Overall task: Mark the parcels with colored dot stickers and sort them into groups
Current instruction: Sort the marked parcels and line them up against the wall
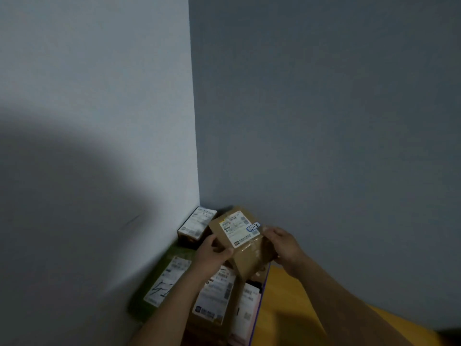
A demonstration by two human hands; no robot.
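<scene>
I hold a brown cardboard parcel (252, 253) in the air over the room's corner, with both hands on it. My left hand (212, 250) grips its left edge, thumb on top. My right hand (282, 243) grips its right edge by the white shipping label (237, 229). A small white sticker with blue handwriting (253, 227) sits at the label's right corner. Below lie other parcels: a green one (147, 290) with a written-on label, a brown one (214, 298), a pale one (245, 308) and a dark box (195, 224) in the corner.
Two grey walls meet at a corner (198, 191) right behind the parcels. An orange-yellow floor (294, 303) stretches to the right of the pile. The picture is dim and somewhat blurred.
</scene>
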